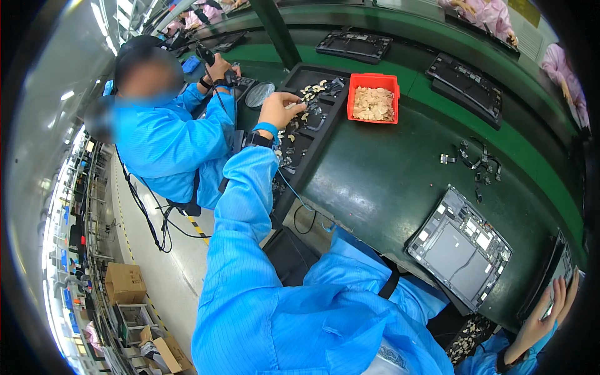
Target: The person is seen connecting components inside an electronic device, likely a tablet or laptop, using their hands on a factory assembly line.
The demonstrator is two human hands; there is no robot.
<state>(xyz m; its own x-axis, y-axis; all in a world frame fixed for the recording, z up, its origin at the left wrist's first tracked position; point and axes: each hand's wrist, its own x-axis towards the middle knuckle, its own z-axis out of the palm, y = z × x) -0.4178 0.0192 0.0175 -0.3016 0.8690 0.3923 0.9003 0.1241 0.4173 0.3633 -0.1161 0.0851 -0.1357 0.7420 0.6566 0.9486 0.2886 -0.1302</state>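
Note:
My left hand (281,112) reaches out over a long black tray (317,156) of small loose parts. Its thumb and fingers are pinched together, and what they hold, if anything, is too small to name. At the far right, my right hand (550,307) lies with long fingers along the edge of a dark flat panel (547,281). A slim shiny metal tool (549,308) shows between its thumb and fingers; its kind is unclear. Between the hands, an opened tablet-like device (459,250) with grey battery cells and bare boards lies on the green bench (369,181).
A red bin (374,80) of small pale pieces stands beside the tray. Loose black flex cables (480,162) lie beyond the opened device. More opened devices (465,87) rest along the far strip. A co-worker in blue (175,137) works close on the left, with hanging cables (164,225) nearby.

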